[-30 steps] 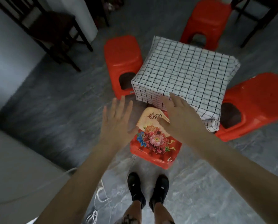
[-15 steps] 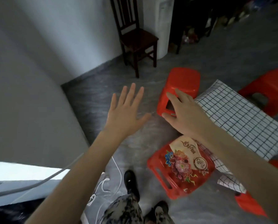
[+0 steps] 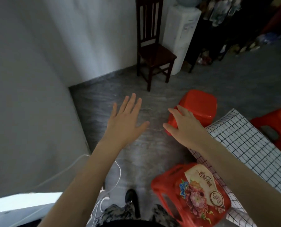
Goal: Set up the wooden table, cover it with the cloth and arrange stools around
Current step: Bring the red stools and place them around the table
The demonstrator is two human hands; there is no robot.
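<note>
Grey floor [image 3: 152, 154]; cloth [image 3: 244, 145] right of fingers [image 3: 173, 112].

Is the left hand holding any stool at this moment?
No, the left hand is spread flat in the air over the bare floor, apart from every red stool.

Home room, grey tiled floor [image 3: 152, 145], wooden chair [image 3: 151, 51], water dispenser [image 3: 180, 35]

The flowered stool [image 3: 195, 194] bears a round emblem that seems to read "Gifu"; the dark script above it is too blurred to read
</note>
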